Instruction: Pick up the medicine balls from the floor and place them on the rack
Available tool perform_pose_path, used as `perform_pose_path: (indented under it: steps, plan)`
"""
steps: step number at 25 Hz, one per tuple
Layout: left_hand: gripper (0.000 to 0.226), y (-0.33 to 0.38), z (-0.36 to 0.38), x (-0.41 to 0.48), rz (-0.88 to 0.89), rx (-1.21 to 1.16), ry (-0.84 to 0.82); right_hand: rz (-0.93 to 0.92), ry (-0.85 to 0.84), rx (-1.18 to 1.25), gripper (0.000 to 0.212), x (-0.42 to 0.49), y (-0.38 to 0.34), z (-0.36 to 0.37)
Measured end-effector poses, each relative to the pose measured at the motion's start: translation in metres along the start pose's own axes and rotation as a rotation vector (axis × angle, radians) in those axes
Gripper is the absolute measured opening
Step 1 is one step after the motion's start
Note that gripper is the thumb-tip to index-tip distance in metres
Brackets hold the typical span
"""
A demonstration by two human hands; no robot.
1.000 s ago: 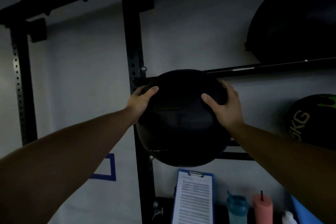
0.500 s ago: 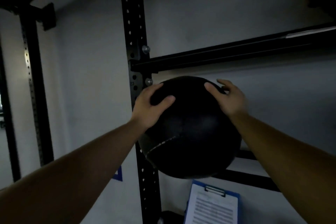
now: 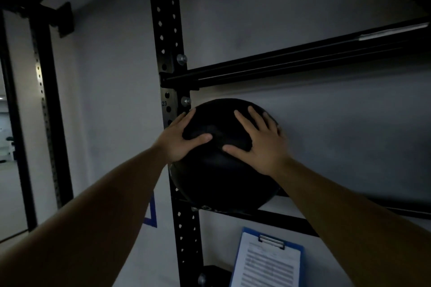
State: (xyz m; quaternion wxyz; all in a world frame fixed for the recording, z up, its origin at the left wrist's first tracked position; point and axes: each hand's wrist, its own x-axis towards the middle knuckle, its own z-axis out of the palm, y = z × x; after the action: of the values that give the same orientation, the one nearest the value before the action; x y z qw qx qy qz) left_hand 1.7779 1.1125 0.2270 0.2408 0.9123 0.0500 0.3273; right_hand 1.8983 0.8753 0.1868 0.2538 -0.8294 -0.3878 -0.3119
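At the centre of the frame a black medicine ball (image 3: 217,175) sits against the black rack (image 3: 166,37), its underside on the lower crossbar (image 3: 275,218) just right of the perforated upright, with the upper crossbar (image 3: 291,63) above it and apart from it. Half a second ago the ball hung in front of the upright, clear of the lower bar; it now lies further back and lower, close to the grey wall (image 3: 326,128). The left hand (image 3: 180,138) is spread flat on the ball's upper left, thumb pointing right across the front. The right hand (image 3: 258,144) is spread flat on the upper right, fingers fanned upward, where before they curled over the far edge. Both palms press on the ball with fingers wide, not wrapped under it. A blue clipboard (image 3: 268,261) with a printed sheet shows at lower right, larger in frame than before.
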Motion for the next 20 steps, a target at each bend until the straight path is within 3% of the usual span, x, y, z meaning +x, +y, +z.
perform_pose_path:
  steps: [3,7,9,13,20]
  plan:
    - [0.114,0.01,0.008,-0.037,-0.135,-0.188,0.053,0.097,-0.142,-0.075,0.101,-0.009,-0.011,-0.024]
    - [0.07,0.013,-0.008,-0.114,-0.053,0.005,0.048,0.161,-0.169,-0.18,0.09,-0.06,-0.038,-0.055]
    - [0.059,0.024,-0.026,-0.143,-0.033,0.087,0.003,0.21,-0.172,-0.157,0.082,-0.092,-0.058,-0.075]
    - [0.057,0.044,-0.056,-0.214,0.05,0.198,-0.059,0.321,-0.166,-0.136,0.07,-0.171,-0.125,-0.109]
    - [0.06,0.046,-0.086,-0.365,0.218,0.119,-0.245,0.528,-0.188,-0.122,0.064,-0.332,-0.255,-0.14]
